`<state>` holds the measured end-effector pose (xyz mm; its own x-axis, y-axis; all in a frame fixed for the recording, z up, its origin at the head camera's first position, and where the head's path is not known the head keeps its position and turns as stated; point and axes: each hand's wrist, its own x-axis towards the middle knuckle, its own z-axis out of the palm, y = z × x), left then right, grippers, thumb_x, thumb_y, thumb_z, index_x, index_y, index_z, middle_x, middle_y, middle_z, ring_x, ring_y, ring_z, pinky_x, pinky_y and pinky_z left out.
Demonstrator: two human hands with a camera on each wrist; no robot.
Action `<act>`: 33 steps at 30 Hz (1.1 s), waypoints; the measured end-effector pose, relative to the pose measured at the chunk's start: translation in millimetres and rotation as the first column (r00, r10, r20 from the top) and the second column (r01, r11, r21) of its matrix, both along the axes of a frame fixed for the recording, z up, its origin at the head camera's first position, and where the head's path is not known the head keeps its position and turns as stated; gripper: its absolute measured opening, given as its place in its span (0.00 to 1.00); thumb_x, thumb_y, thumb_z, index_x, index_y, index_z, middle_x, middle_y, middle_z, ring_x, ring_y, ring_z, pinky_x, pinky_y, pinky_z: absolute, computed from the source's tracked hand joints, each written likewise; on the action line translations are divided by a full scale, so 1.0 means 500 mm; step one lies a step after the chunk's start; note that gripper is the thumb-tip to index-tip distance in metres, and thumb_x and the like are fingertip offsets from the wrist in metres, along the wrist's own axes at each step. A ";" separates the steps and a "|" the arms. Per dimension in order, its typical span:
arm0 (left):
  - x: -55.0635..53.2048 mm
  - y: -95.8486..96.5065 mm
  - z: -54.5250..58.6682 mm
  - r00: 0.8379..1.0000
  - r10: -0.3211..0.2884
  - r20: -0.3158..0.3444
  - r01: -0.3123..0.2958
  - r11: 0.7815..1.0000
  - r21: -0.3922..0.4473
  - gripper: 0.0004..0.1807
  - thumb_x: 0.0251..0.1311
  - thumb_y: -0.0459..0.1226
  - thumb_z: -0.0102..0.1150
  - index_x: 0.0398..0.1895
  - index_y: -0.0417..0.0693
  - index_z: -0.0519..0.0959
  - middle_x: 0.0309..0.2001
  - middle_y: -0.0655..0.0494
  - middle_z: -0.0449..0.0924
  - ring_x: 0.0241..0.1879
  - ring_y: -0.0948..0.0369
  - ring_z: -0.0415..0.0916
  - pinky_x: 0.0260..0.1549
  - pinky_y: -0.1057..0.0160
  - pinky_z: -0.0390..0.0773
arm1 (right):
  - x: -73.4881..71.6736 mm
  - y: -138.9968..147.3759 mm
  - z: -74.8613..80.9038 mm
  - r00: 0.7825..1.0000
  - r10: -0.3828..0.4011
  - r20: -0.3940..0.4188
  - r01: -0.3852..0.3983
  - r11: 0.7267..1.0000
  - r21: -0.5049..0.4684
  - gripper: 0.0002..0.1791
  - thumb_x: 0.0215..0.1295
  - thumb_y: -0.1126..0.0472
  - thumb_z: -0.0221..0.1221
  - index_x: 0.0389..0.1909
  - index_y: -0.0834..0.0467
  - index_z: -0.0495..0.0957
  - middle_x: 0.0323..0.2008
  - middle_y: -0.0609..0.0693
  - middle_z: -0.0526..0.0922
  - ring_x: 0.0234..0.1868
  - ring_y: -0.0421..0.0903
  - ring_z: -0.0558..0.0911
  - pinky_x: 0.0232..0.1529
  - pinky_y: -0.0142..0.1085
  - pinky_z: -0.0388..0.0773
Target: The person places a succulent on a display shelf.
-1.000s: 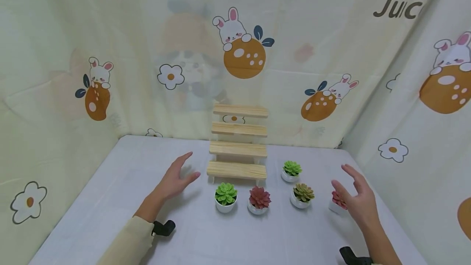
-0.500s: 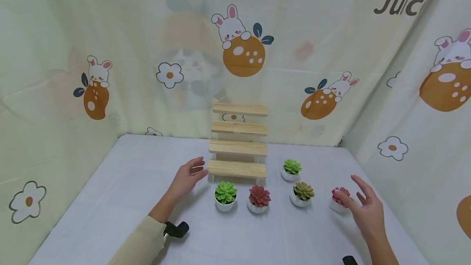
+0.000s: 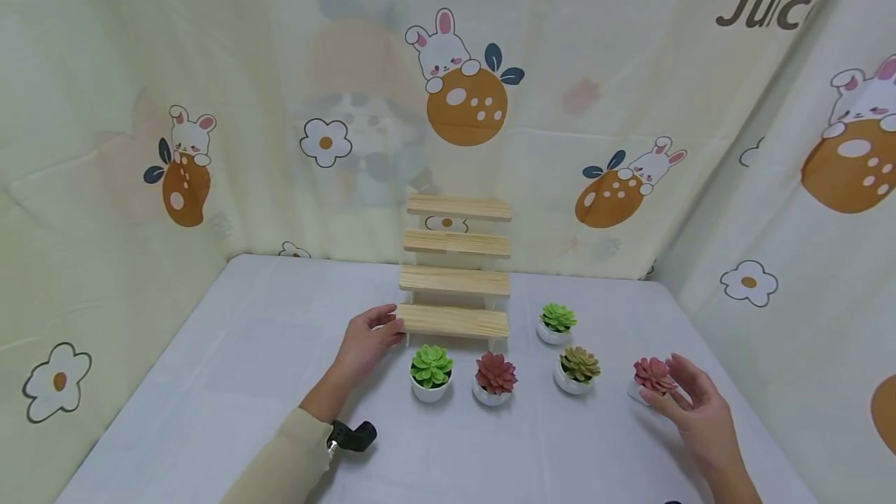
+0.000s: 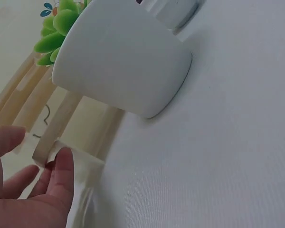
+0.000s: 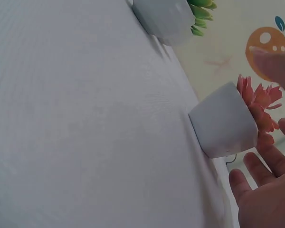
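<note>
In the head view, my left hand (image 3: pixel 367 344) holds the left end of the lowest board of a stepped wooden display stand (image 3: pixel 453 320). The left wrist view shows fingertips (image 4: pixel 64 164) on that end, near its clear leg; another finger stands off the wood. At the right, my right hand (image 3: pixel 700 411) has thumb and fingers spread around a pink succulent (image 3: pixel 652 374) in a white pot (image 5: pixel 225 122). In the right wrist view the thumb is apart from the plant, while fingers lie close to its petals; whether they touch cannot be told.
In front of the stand sit a bright green succulent (image 3: pixel 430 368) and a dark red one (image 3: pixel 494 374). To their right are an olive-brown succulent (image 3: pixel 579 365) and another green one (image 3: pixel 557 318). A printed curtain (image 3: pixel 266 61) rises behind the white table (image 3: pixel 231 348).
My left hand has moved right, from beside the stand onto its lowest board. My right hand has lowered, its fingers coming down around the pink succulent. The plants have stayed put.
</note>
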<state>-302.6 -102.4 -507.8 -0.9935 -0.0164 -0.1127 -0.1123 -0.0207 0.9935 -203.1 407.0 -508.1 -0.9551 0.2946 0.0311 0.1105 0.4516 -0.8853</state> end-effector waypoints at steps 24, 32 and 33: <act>-0.009 0.007 -0.006 0.998 0.059 0.028 -0.061 0.995 0.075 0.24 0.63 0.26 0.65 0.63 0.33 0.77 0.55 0.35 0.82 0.44 0.58 0.85 0.47 0.59 0.89 | -0.004 0.002 -0.011 0.985 -0.112 0.134 0.130 0.982 -0.136 0.54 0.52 0.51 0.78 0.78 0.55 0.61 0.48 0.23 0.75 0.42 0.14 0.73 0.43 0.12 0.77; -0.009 0.008 -0.004 0.998 0.061 0.009 -0.062 0.992 0.112 0.24 0.62 0.24 0.65 0.62 0.31 0.77 0.54 0.33 0.82 0.42 0.58 0.85 0.47 0.57 0.89 | -0.016 0.004 -0.011 0.981 -0.120 0.154 0.144 0.977 -0.157 0.53 0.52 0.53 0.79 0.76 0.59 0.63 0.39 0.18 0.75 0.40 0.13 0.75 0.42 0.16 0.81; -0.011 0.008 -0.004 0.998 0.062 0.010 -0.063 0.991 0.114 0.23 0.62 0.24 0.65 0.62 0.30 0.77 0.54 0.33 0.82 0.42 0.58 0.85 0.47 0.58 0.89 | -0.017 0.005 -0.011 0.980 -0.119 0.157 0.143 0.978 -0.151 0.53 0.51 0.53 0.79 0.77 0.59 0.63 0.40 0.18 0.75 0.40 0.13 0.75 0.42 0.16 0.81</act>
<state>-307.9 -98.2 -509.7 -0.9902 -0.0650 -0.1239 -0.1138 -0.1413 0.9834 -211.7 409.4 -513.6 -0.8985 0.4074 -0.1636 0.2926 0.2778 -0.9150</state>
